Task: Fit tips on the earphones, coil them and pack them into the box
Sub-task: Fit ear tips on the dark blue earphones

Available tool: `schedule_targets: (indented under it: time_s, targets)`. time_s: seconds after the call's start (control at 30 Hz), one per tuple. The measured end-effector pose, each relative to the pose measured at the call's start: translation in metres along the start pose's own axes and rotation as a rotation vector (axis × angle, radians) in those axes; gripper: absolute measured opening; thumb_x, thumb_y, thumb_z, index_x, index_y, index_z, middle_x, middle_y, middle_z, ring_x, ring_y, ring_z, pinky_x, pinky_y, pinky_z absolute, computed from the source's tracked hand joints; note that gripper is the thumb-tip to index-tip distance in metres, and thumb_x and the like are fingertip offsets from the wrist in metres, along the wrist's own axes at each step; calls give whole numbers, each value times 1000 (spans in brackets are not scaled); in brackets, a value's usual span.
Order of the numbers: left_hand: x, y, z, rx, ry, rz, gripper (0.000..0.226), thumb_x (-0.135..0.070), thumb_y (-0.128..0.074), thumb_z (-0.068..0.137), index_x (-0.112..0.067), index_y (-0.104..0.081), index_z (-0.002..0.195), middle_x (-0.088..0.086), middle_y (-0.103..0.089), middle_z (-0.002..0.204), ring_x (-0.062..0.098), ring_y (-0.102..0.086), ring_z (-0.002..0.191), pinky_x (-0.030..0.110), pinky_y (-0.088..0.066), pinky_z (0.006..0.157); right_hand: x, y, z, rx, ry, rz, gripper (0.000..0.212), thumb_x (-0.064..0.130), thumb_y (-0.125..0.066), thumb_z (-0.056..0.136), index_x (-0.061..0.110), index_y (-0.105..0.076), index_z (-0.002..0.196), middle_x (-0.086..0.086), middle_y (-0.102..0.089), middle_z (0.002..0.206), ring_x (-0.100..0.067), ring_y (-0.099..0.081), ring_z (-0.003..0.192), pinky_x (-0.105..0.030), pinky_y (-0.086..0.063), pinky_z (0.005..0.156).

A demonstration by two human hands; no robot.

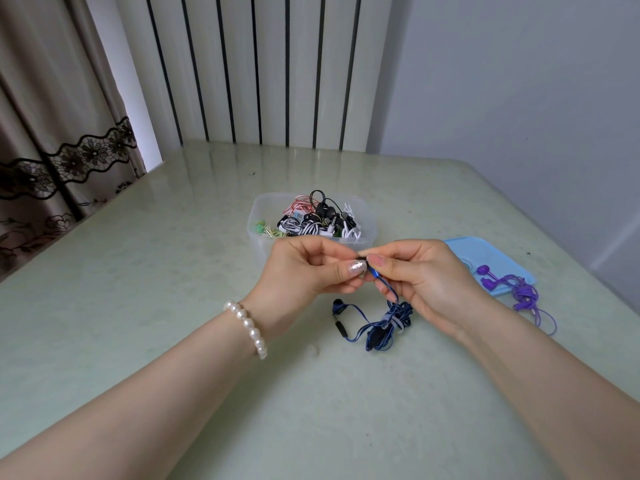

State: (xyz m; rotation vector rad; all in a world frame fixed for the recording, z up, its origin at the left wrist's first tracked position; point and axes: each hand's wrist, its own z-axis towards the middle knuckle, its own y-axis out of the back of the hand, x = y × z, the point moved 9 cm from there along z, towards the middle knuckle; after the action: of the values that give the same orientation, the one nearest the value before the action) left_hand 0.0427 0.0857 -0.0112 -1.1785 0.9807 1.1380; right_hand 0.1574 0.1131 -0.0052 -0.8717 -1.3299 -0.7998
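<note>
step: fitting tip | left hand (304,268) pinches what looks like a dark tip, mostly hidden | right hand (419,271) pinches bud of blue earphones (381,323), coil on table (138,306) | box (258,233) behind hands | risk: tip slips, goes on crooked

pale green table (138,323), lace-trimmed curtain (52,161), striped panel (263,64)
</note>
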Motion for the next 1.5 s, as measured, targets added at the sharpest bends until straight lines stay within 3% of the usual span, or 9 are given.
schedule_targets:
  time_s: [0.3, 0.5, 0.63, 0.83, 0.97, 1.1, 1.2, 1.3, 1.5]
  targets:
    - [-4, -1, 0, 67, 38, 21, 12, 0, -67, 55, 1, -58, 63, 11, -66, 53, 15, -64, 47, 22, -54, 49, 4, -13, -4, 104, -6, 19, 13, 5, -60, 63, 3, -72, 67, -14, -62, 54, -14, -47, 39, -16, -35, 37]
    - [-8, -2, -1, 37, -31, 98, 15, 0, -69, 57, 4, -58, 65, 9, -66, 54, 16, -64, 48, 24, -55, 52, 11, -7, -4, 16, 89, -152, 6, -1, -62, 72, 1, -67, 74, -22, -58, 66, -12, -46, 38, -18, -35, 36]
    - [-10, -1, 0, -3, -79, 108, 12, 10, -68, 62, 4, -58, 65, 9, -66, 53, 16, -64, 48, 24, -56, 52, 10, -3, -3, -34, 92, -148, 16, -7, -60, 76, 5, -68, 69, -17, -57, 57, -12, -46, 37, -18, -35, 36]
    - [-10, 2, 1, 25, -34, 117, 9, 10, -66, 68, 2, -61, 68, 9, -69, 58, 16, -67, 53, 24, -57, 56, 9, -4, -2, 28, 43, -175, 14, 10, -66, 66, 1, -69, 76, -18, -58, 61, -15, -48, 43, -20, -40, 40]
    - [-4, 6, 2, 31, 11, 158, 11, 10, -65, 73, 0, -63, 76, 7, -70, 62, 16, -67, 56, 27, -58, 61, 13, -3, -2, 50, 57, -428, 16, 5, -58, 85, 5, -68, 98, 0, -61, 55, -9, -52, 47, -17, -45, 50]
    - [-5, 19, 5, -18, -2, 210, 15, 12, -65, 73, -3, -66, 77, 5, -70, 63, 15, -66, 56, 26, -57, 61, 15, 0, -7, 141, 3, -650, 43, 15, -77, 69, 21, -65, 111, 11, -66, 72, 4, -52, 57, -7, -41, 61]
    - [-5, 30, 6, -48, 22, 184, 17, 15, -64, 72, -1, -66, 76, 5, -70, 61, 15, -67, 57, 25, -57, 62, 2, -2, -15, 287, -98, -960, 46, 27, -87, 54, 30, -66, 96, 13, -62, 86, 8, -53, 68, -7, -41, 63]
    - [-3, 37, 8, -72, 59, 135, 19, 17, -64, 69, -1, -65, 74, 7, -69, 61, 16, -67, 57, 27, -58, 63, -16, -5, -16, 388, -107, -1238, 40, 28, -87, 54, 33, -60, 83, 13, -55, 92, -3, -54, 88, -19, -45, 80]
    - [-13, 42, 8, -81, 27, 92, 10, 8, -65, 72, -2, -67, 71, 10, -68, 61, 17, -66, 55, 24, -56, 58, 7, -2, -8, 260, 7, -944, 23, 20, -84, 60, 28, -72, 78, 4, -59, 80, -1, -47, 59, -15, -37, 58]
